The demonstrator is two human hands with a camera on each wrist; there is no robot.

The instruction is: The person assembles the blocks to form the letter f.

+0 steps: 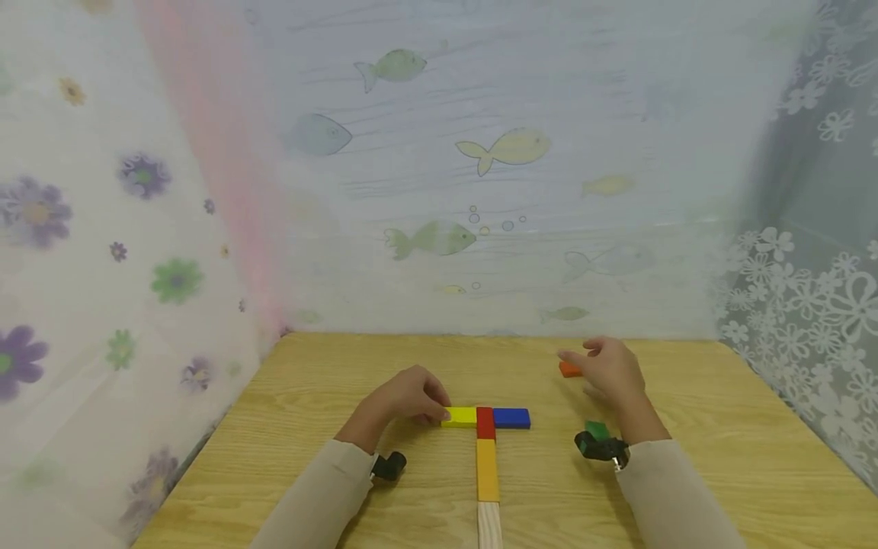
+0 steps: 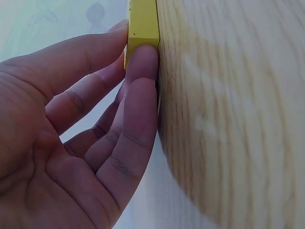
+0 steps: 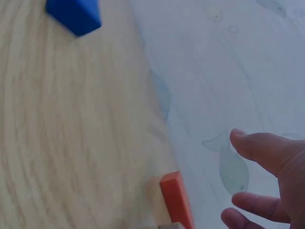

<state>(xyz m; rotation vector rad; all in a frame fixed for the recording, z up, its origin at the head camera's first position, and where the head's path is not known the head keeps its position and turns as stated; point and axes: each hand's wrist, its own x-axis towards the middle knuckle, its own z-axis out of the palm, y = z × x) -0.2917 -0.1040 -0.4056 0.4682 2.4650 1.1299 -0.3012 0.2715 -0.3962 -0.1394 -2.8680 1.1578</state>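
At the left end of a row of blocks, my left hand (image 1: 414,396) pinches a yellow block (image 1: 461,416) with thumb and fingertips; the left wrist view shows the yellow block (image 2: 143,21) lying flat on the wood. The block's inner end meets a red block (image 1: 485,423), with a blue block (image 1: 511,418) on the red one's other side. Farther back on the right, my right hand (image 1: 613,375) hovers by an orange block (image 1: 570,369), fingers spread and holding nothing. In the right wrist view the orange block (image 3: 177,200) stands apart from the fingers.
Below the red block, an amber block (image 1: 488,470) and a plain wooden block (image 1: 490,524) continue in a line toward me. A green block (image 1: 597,431) lies partly behind the right wrist camera (image 1: 600,448). Patterned curtains (image 1: 507,297) hang beyond the table (image 1: 329,473).
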